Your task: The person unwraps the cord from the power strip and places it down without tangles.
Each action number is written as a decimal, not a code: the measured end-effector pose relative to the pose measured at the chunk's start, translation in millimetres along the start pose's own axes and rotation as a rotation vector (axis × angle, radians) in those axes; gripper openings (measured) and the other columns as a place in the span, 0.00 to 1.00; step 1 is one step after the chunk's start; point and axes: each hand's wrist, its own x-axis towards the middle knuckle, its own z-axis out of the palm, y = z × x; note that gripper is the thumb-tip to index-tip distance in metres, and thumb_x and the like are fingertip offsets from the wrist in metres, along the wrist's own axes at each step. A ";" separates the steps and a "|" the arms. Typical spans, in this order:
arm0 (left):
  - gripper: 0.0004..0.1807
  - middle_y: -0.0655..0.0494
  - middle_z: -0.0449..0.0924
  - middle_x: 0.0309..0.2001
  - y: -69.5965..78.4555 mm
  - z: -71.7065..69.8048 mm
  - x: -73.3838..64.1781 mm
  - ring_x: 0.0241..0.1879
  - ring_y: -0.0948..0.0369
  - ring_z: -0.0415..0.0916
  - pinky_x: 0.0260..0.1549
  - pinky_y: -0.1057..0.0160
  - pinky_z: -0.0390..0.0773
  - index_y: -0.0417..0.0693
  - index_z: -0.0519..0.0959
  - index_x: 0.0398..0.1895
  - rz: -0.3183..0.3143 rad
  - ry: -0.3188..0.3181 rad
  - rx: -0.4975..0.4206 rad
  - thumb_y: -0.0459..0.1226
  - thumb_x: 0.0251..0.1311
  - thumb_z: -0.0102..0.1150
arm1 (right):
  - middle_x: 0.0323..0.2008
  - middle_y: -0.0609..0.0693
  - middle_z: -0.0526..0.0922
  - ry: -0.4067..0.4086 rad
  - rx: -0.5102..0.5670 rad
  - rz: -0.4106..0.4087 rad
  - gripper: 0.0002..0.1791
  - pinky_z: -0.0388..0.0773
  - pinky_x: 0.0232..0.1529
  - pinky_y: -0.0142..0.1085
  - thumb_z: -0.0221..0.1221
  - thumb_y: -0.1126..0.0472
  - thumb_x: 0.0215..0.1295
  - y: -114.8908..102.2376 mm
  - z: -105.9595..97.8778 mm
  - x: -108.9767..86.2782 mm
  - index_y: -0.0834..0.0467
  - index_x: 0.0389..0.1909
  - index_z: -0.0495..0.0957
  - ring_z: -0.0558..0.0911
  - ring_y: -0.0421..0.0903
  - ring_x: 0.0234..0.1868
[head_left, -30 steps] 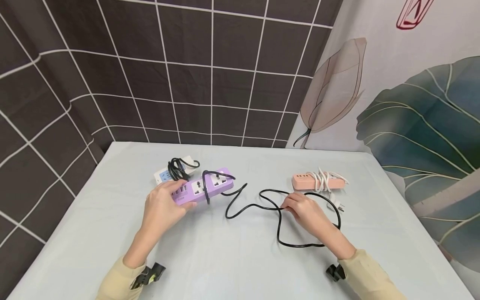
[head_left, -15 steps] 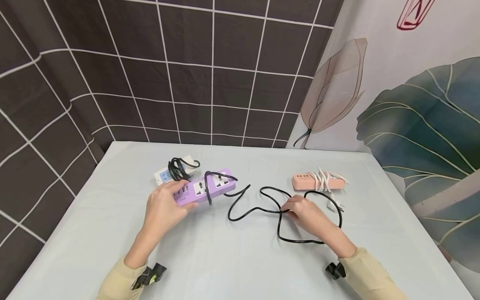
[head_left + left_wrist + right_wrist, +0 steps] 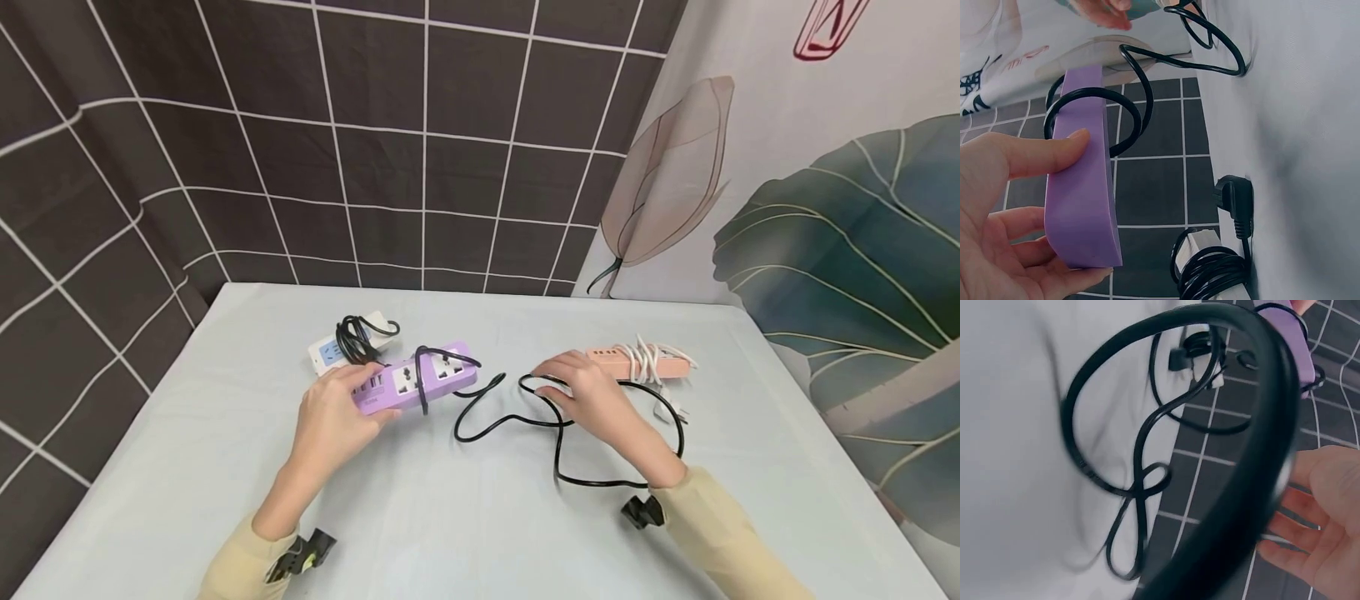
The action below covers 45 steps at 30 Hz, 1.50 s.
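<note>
Purple plastic shows between the left hand's (image 3: pixel 333 421) thumb and fingers: that hand grips the near-left end of the strip (image 3: pixel 407 381), which slants up to the right over the left-centre of the pale table (image 3: pixel 420 517). In the left wrist view the thumb lies along one face and the fingers bend round the lower end. The strip's black cord (image 3: pixel 600 483) loops around its far half, then runs right across the table in loose, crossing bends. The right hand (image 3: pixel 592 396) is over those bends, its thumb apart from its loosely bent fingers, its grasp relaxed; whether it touches the cord cannot be told. Just behind the left hand lies a white strip (image 3: pixel 327 354) with a black coil (image 3: pixel 354 340) on it. Beyond the right hand, partly covered by it, lies a pink strip (image 3: pixel 607 361) wrapped in white cable (image 3: pixel 643 360), with a white plug (image 3: pixel 667 408) beside it.
</note>
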 end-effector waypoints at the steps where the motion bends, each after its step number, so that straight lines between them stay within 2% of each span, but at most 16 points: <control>1: 0.33 0.40 0.82 0.50 0.1 -0.1 0.0 0.52 0.43 0.78 0.48 0.44 0.74 0.39 0.82 0.49 -0.001 0.000 0.000 0.37 0.32 0.79 | 0.39 0.48 0.86 0.013 0.008 -0.005 0.12 0.79 0.46 0.42 0.69 0.59 0.53 -2.4 0.8 3.8 0.55 0.40 0.84 0.82 0.47 0.45; 5: 0.33 0.39 0.82 0.50 0.9 0.6 0.0 0.51 0.43 0.78 0.48 0.44 0.75 0.38 0.82 0.49 0.001 0.005 -0.006 0.37 0.32 0.79 | 0.40 0.47 0.86 0.014 0.059 -0.061 0.12 0.80 0.45 0.40 0.68 0.57 0.55 -13.2 6.6 17.6 0.54 0.40 0.84 0.81 0.45 0.46; 12: 0.34 0.40 0.82 0.50 3.4 4.8 -1.7 0.51 0.43 0.78 0.48 0.44 0.75 0.38 0.82 0.49 0.016 -0.011 -0.018 0.38 0.32 0.79 | 0.39 0.47 0.86 -0.086 0.132 -0.179 0.09 0.79 0.46 0.35 0.66 0.61 0.57 -26.4 24.3 29.8 0.56 0.39 0.85 0.80 0.44 0.44; 19: 0.34 0.39 0.82 0.50 2.5 5.4 -2.9 0.51 0.42 0.79 0.47 0.44 0.76 0.38 0.82 0.49 0.021 0.002 -0.015 0.38 0.31 0.80 | 0.34 0.46 0.86 -0.077 0.139 -0.238 0.07 0.79 0.45 0.34 0.67 0.62 0.55 -30.7 35.0 31.8 0.56 0.35 0.86 0.81 0.44 0.41; 25: 0.34 0.40 0.82 0.50 1.2 4.8 -3.1 0.51 0.42 0.79 0.47 0.44 0.76 0.38 0.82 0.49 0.025 0.005 -0.012 0.38 0.30 0.80 | 0.33 0.44 0.86 -0.047 0.117 -0.231 0.05 0.80 0.41 0.32 0.66 0.63 0.56 -32.8 35.3 29.5 0.54 0.35 0.86 0.82 0.41 0.38; 35: 0.35 0.40 0.81 0.53 0.5 3.9 -4.4 0.56 0.41 0.75 0.53 0.42 0.72 0.39 0.81 0.51 0.001 -0.036 -0.011 0.39 0.32 0.80 | 0.33 0.45 0.85 0.004 0.077 -0.163 0.07 0.80 0.40 0.34 0.66 0.68 0.55 -31.0 34.2 28.7 0.54 0.34 0.85 0.82 0.41 0.39; 40: 0.34 0.42 0.82 0.52 0.1 5.1 -5.1 0.57 0.43 0.74 0.56 0.43 0.71 0.40 0.81 0.51 0.017 -0.059 -0.014 0.39 0.33 0.79 | 0.32 0.46 0.86 0.029 0.083 -0.141 0.06 0.80 0.39 0.34 0.65 0.68 0.57 -28.8 35.8 30.0 0.56 0.33 0.85 0.82 0.42 0.37; 45: 0.35 0.41 0.82 0.50 -0.1 6.6 -6.7 0.54 0.44 0.77 0.54 0.44 0.73 0.40 0.82 0.50 0.035 -0.070 -0.009 0.39 0.31 0.80 | 0.32 0.46 0.86 0.064 0.077 -0.130 0.07 0.80 0.37 0.35 0.65 0.70 0.56 -27.3 36.8 31.6 0.56 0.33 0.85 0.82 0.42 0.36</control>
